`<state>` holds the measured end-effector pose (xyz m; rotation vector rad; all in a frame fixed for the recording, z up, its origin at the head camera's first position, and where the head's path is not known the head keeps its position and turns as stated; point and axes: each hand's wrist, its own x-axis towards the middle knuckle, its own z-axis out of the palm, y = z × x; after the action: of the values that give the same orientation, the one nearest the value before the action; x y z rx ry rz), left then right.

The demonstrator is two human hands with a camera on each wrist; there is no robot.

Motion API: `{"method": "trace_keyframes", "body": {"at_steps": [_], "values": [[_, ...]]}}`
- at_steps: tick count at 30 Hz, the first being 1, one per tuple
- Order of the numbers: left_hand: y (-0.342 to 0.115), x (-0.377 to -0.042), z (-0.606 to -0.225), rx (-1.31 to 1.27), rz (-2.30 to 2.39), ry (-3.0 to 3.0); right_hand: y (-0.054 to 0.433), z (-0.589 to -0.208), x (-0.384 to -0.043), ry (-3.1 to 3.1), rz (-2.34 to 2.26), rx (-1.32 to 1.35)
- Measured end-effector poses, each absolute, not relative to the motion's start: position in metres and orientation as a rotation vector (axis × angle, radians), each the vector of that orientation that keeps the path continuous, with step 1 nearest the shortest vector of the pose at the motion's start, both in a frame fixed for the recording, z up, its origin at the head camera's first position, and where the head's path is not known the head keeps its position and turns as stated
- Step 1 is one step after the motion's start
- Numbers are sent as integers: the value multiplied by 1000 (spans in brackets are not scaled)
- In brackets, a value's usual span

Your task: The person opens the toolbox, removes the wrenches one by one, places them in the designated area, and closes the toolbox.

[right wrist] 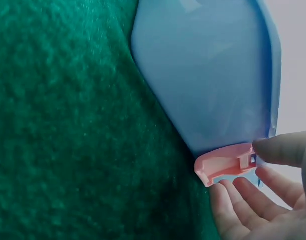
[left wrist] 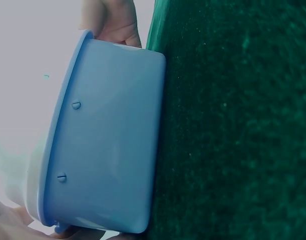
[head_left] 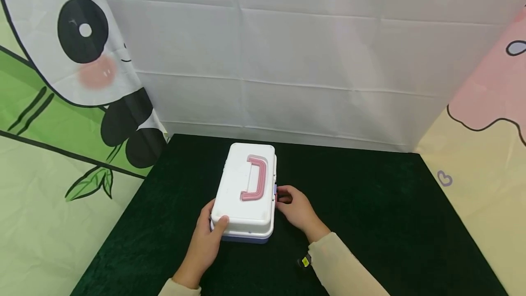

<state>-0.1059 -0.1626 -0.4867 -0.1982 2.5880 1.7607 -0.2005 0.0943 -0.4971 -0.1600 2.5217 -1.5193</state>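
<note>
A white-lidded storage box [head_left: 242,182] with a blue base [left wrist: 107,140] stands on the dark green cloth. A pink carrying handle [head_left: 260,182] lies folded down on its lid. My left hand [head_left: 204,241] grips the near left corner, thumb over the lid's edge and fingers along the left side, partly hidden by the box. At the right side, my right hand [head_left: 297,209] holds the pink latch [right wrist: 225,162] between thumb and fingers. The right wrist view shows this latch tilted outward from the blue wall. The lid rests down on the base.
The green cloth [head_left: 370,204] covers the table around the box. A pale curtain [head_left: 296,58] hangs behind it, with cartoon-printed sheets to the left and right. A small black object with a yellow-green face [head_left: 305,261] shows beside the right cuff.
</note>
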Motion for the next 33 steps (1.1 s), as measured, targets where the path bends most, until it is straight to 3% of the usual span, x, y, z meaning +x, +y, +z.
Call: {"method": "trace_keyframes", "body": {"at_steps": [21, 33], "values": [[-162, -108, -476, -213, 1604, 2641, 104, -517, -164, 2176, -1752, -398], [-164, -114, -446, 94, 1262, 2968, 104, -523, -157, 1887, -1905, -448]]}}
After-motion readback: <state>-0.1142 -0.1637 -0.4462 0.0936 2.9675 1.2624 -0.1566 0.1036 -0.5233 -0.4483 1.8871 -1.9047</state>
